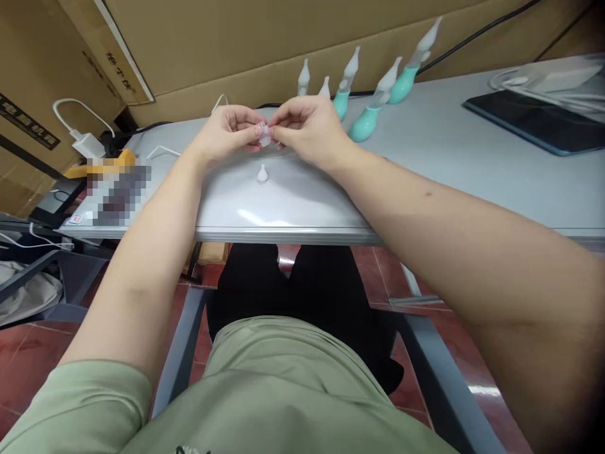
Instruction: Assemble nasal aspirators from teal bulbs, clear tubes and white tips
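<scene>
Clear plastic piece (265, 137), colourless and see-through with a pale gloss, is small enough that fingertips cover much of it; its exact outline is hard to make out from here. It sits between the two hands, over the grey table (472, 189). The left hand (231, 129) pinches it from one side and the right hand (314, 129) from the other, both with thumb and fingers drawn narrow around it.

Counted from large to small: one table carries everything, with one dark flat slab (532, 123) at the right, well apart from the hands. Three teal bulbs (365, 125) show near the right hand, each joined to a see-through middle section, and one is partly hidden by that hand. Five white tapered tips (388, 74) point upward: three top those bulbs, while two rise behind the right hand, their lower parts out of sight. One small white cone (262, 173) stands narrow end up between the hands and the table's near edge, touching neither hand.
</scene>
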Demonstrator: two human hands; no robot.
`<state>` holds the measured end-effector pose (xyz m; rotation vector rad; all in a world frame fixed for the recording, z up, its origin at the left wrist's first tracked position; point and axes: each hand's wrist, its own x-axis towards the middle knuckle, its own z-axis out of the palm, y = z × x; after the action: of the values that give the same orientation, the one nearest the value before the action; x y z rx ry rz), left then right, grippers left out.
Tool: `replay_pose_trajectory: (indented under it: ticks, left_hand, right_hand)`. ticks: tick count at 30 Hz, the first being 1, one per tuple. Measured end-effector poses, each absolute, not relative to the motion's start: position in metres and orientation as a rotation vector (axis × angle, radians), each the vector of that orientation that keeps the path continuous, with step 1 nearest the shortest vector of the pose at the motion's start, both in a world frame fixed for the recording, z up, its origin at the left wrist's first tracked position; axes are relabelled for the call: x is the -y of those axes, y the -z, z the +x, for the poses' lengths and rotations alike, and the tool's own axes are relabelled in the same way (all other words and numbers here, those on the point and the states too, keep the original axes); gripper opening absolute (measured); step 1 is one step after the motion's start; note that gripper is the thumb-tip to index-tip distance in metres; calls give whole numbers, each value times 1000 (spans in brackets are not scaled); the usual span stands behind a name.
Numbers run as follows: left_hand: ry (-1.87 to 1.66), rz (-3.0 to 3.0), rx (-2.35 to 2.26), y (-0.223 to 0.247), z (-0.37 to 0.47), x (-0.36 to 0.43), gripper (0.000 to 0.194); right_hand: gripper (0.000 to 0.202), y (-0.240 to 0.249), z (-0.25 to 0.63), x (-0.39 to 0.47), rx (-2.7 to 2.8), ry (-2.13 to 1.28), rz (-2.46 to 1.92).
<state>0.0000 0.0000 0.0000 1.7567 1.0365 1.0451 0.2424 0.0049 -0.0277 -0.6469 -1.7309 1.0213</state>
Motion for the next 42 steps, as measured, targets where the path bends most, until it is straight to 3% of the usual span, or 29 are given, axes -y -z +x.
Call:
replay_pose_trajectory:
  ticks: [5,11,15,28,32,38,42]
  left_hand:
    - [-1099,1768,-1070,-3,4,5,19]
    - [-1119,1756,-1065,-5,10,8,27]
    - [-1112,1749,-1086,-6,9,8,24]
    - [-1000,1748,-1004,-3,-2,3,18]
    - [-961,1761,-946,0,-10,-2,26]
    - [-934,1792,-922,1,-13,-6,51]
    - [-908,1833,-948,-4,-11,-1,38]
  right_hand:
    - [39,29,240,-14,1734,-1001,-675]
    - [31,30,242,-11,1728,-986,-696]
    - [43,32,241,-8,1716,-987,-710]
    - [44,32,243,-10,1814,-1072,-723]
    - [48,35,242,-16,1794,-1128,-773]
    - [36,35,240,-14,1702,-1349,-730]
    - [39,32,240,-8,1611,-1478,-684]
